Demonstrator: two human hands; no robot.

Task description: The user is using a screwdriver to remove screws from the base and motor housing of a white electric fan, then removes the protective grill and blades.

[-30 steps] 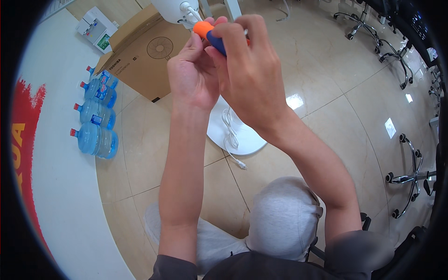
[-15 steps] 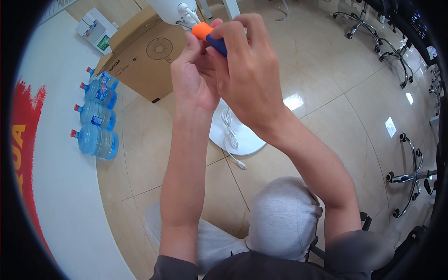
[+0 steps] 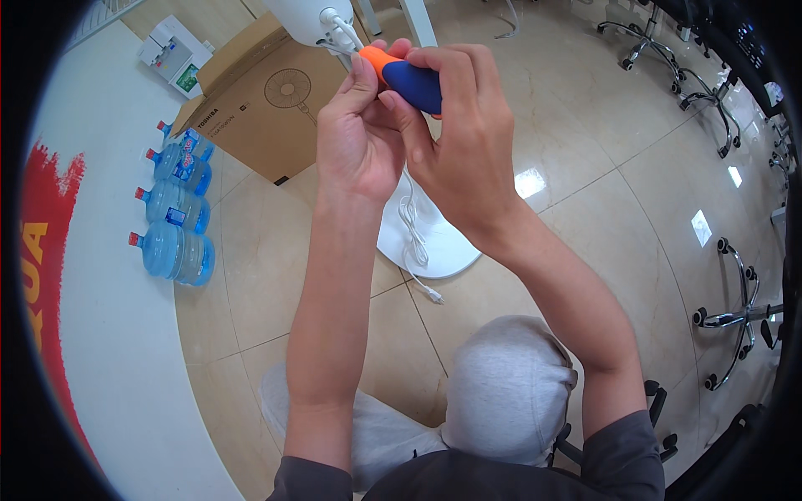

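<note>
My right hand (image 3: 468,142) grips the blue rear of a screwdriver (image 3: 413,86) with an orange and blue handle. My left hand (image 3: 361,142) pinches the orange front end between thumb and fingers. The screwdriver points up and left toward the white fan's motor housing (image 3: 302,18); its tip is hard to make out behind my fingers. A white cord leaves the housing near my left fingertips. Below my hands is the fan's round white base (image 3: 451,255), with a bundled power cord (image 3: 412,230) lying on it and its plug hanging past the edge.
Behind my left hand stands an open cardboard box (image 3: 251,108) with a fan printed on it. Several blue water bottles (image 3: 177,250) line the wall at left, near a white water dispenser (image 3: 175,54). Wheeled chair bases (image 3: 739,313) are along the right.
The screwdriver and my right hand have shifted slightly right and down, showing more of the blue handle. My left hand has moved a little right, still at the orange end.
</note>
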